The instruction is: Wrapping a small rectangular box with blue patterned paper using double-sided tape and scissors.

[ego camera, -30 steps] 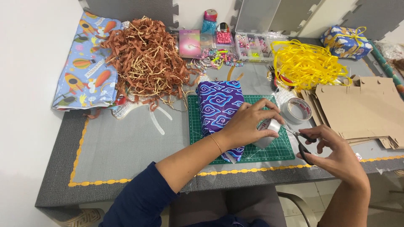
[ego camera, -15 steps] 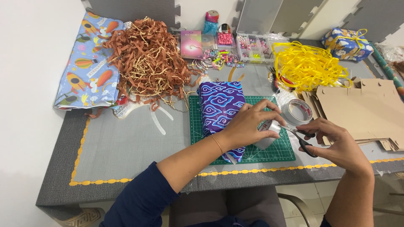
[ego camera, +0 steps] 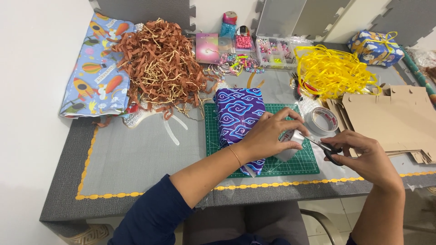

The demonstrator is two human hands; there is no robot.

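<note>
My left hand (ego camera: 268, 134) grips a roll of clear tape (ego camera: 290, 141) above the green cutting mat (ego camera: 299, 165). My right hand (ego camera: 361, 154) holds black-handled scissors (ego camera: 326, 147), whose blades point left at the tape strip by the roll. Just left of the hands lies a box wrapped in purple cloud-pattern paper (ego camera: 238, 113), partly under my left wrist.
A second tape roll (ego camera: 321, 120) lies behind the scissors. Flat cardboard box blanks (ego camera: 393, 119) sit at right, yellow ribbon (ego camera: 334, 68) and a wrapped gift (ego camera: 376, 45) behind. Brown paper shreds (ego camera: 159, 63), rocket-print paper (ego camera: 93, 68) and a bead organiser (ego camera: 272, 47) fill the back.
My right hand has moved up and left, bringing the scissor blades against the tape by the roll. The left hand has hardly moved.
</note>
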